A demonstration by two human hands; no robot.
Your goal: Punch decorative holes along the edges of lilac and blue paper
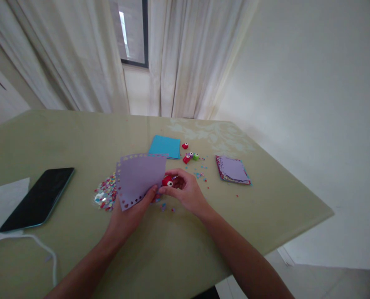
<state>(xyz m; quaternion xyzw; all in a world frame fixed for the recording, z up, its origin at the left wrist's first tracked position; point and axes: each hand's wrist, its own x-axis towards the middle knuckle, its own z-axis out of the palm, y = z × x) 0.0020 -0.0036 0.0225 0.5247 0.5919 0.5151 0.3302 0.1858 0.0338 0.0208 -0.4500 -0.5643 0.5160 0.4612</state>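
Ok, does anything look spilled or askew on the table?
Yes: tiny coloured bits lie scattered on the table around the right hand, looking spilled. The paper stack at right also looks askew, its sheets' edges not lined up.

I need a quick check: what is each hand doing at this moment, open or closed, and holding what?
Left hand: closed, holding the purple paper.
Right hand: closed, holding the small red punch.

Black flat tablet [38, 199] with teal edge, at left of pale green desk [265, 220], partly over white paper sheet [4, 199]. White cable [54, 270] near it. Behind: cream fabric curtains [72, 54], dark-framed glass window [131, 33] between. Plain white wall [312, 104] right.
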